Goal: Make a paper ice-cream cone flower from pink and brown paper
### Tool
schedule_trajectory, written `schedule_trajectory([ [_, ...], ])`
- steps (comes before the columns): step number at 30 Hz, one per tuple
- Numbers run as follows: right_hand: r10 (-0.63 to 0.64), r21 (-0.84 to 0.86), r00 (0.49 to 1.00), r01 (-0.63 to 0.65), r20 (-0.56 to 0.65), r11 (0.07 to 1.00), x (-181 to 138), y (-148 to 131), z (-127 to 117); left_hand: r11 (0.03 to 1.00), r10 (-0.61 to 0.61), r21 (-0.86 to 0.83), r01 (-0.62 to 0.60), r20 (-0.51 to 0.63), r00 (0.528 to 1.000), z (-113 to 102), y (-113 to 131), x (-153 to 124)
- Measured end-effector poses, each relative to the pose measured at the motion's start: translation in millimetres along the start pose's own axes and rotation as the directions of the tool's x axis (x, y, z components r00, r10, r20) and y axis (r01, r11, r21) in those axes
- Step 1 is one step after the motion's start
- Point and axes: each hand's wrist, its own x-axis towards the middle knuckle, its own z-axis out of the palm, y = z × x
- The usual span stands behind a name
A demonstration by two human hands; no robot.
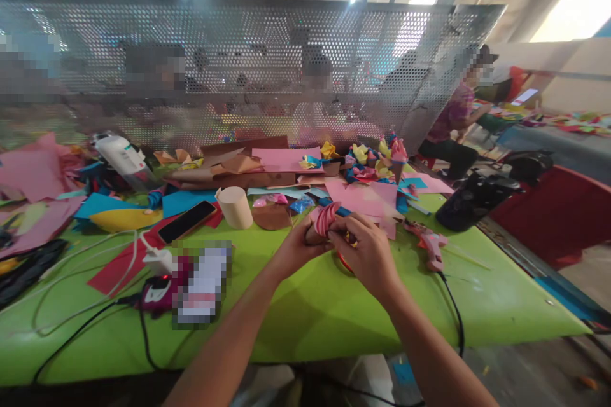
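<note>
My left hand point(301, 247) is closed round a brown paper piece topped with a pink striped paper swirl point(325, 218), held above the green table. On the swirl's right side, the fingers of my right hand point(359, 243) are bent and pressed against it. What lies under those fingertips is hidden. A red ring-shaped handle point(344, 263) shows partly beneath my right hand. Further right, a pink hot glue gun point(432, 248) lies on the table with its black cord hanging over the front edge.
A beige paper roll point(235, 208), a dark phone point(187, 222) and a power strip point(160, 292) with cables stand to the left. Coloured paper point(365, 200) and crumpled paper pieces line the back, before a perforated metal screen point(267, 70). A black bottle point(470, 203) lies right; a person point(453, 117) sits beyond.
</note>
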Motion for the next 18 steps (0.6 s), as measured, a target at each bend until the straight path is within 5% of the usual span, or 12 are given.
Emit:
schedule_trajectory([
  [6,0.007,0.009,1.000,-0.008,0.011,1.000,0.3,-1.9,-1.8,0.996,-0.056,-0.071,0.061,0.064,0.996,1.3,4.1,-0.5],
  [13,0.052,0.084,0.996,-0.046,-0.069,0.995,1.0,-6.4,-4.2,0.974,0.100,0.208,-0.091,-0.030,0.995,1.3,4.7,0.9],
  [18,0.086,0.031,0.994,-0.084,-0.062,0.996,2.7,-7.0,-2.3,0.933,0.106,0.353,-0.072,-0.076,0.991,0.2,5.1,-1.1],
])
